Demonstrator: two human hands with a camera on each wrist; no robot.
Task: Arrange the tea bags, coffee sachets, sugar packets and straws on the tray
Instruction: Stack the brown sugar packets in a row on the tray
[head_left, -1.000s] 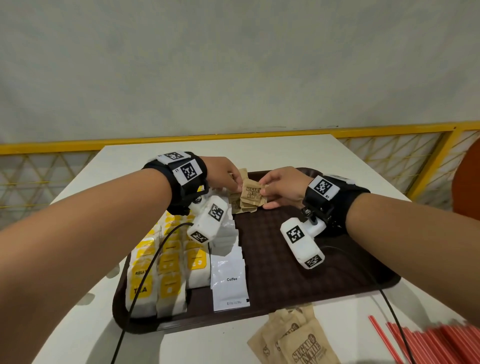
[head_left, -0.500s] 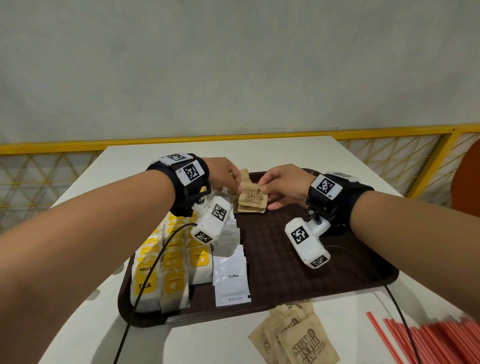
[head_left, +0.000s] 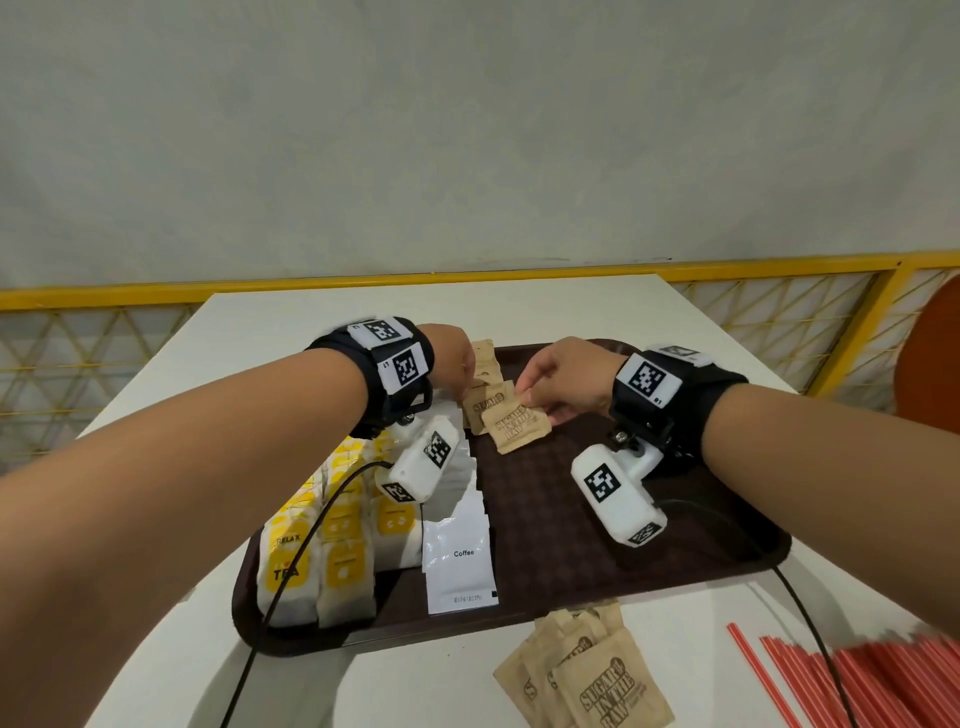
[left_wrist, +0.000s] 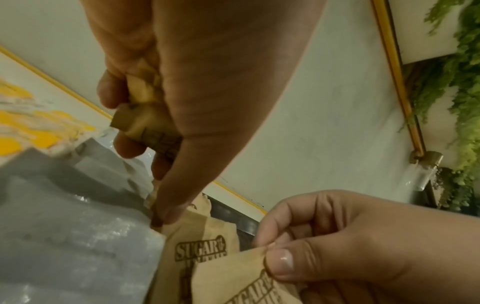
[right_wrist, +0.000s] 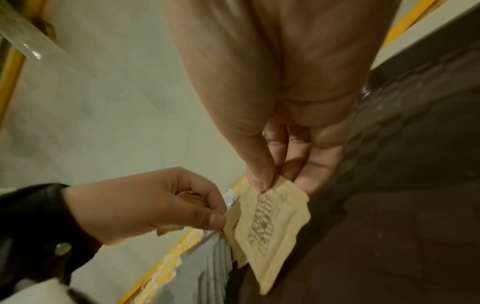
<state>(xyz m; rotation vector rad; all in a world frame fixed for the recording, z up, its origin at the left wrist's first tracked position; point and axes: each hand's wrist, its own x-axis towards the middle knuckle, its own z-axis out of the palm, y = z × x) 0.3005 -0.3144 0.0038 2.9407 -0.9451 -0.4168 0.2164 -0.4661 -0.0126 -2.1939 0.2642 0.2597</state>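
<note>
White surface (head_left: 363, 691) under me, pale wall and a yellow-framed mesh rail behind, and I'm working over the dark brown textured plastic tray (head_left: 582, 525). Nearest me, off the tray, a loose heap of brown paper sugar packets (head_left: 587, 680) and a bundle of thin red straws (head_left: 883, 675) wait on the surface, so I judge the job roughly half done. On the tray's left, the white-and-yellow tea bags (head_left: 332, 545) stand in rows, and the white coffee sachets (head_left: 457, 561) run in a file just beside them. Further out, this is the sugar step. My right hand (head_left: 566, 384) pinches one brown sugar packet (head_left: 514, 426) by its top corner between thumb and forefinger, its lower edge low over the tray; I cannot tell if it touches. My left hand (head_left: 452, 358) has its grip curled round a small stack of the same packets (head_left: 485, 364), thumb pressing on the packet below. Next move, as I read it: lay this packet flat, overlapping the one behind, keeping the row beside the sachets, then feed the next from the left.
</note>
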